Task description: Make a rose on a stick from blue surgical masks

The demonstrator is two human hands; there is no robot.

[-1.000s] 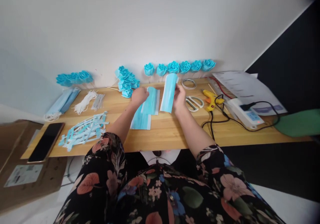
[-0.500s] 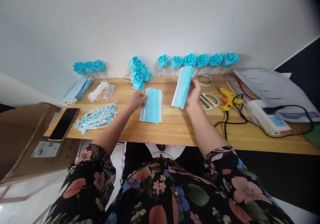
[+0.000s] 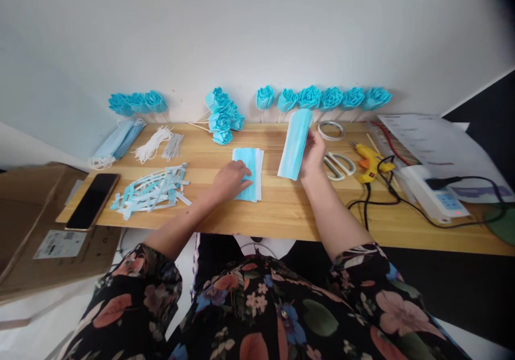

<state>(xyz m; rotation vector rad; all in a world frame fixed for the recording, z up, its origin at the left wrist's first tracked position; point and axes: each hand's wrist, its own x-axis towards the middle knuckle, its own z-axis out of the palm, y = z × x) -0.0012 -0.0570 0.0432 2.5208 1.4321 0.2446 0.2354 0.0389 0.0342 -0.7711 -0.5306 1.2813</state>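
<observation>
A small stack of blue-and-white face mask sheets point(image 3: 253, 188), ear loops absent, lies flat on the wooden table in front of me. On its left part rests my left hand point(image 3: 233, 180), thumb and fingers apart over the top sheet. My right hand point(image 3: 314, 151) is closed around a second bundle of mask sheets point(image 3: 295, 142), held up and tilted just above the table. The bundle hides most of the fingers of that hand.
Blue mask-fabric flowers point(image 3: 309, 98) line the wall, with another cluster point(image 3: 223, 116) nearer the middle. To the left are cut strips point(image 3: 153, 191), white cords point(image 3: 151, 144), folded masks point(image 3: 118, 140) and a phone point(image 3: 92, 201). Scissors point(image 3: 340, 166), tape point(image 3: 331, 130), a glue gun point(image 3: 372, 161) and a power strip point(image 3: 434, 193) sit right.
My left hand has moved right from the stack's left edge onto its top. The right hand still holds its bundle. The view has shifted slightly.
</observation>
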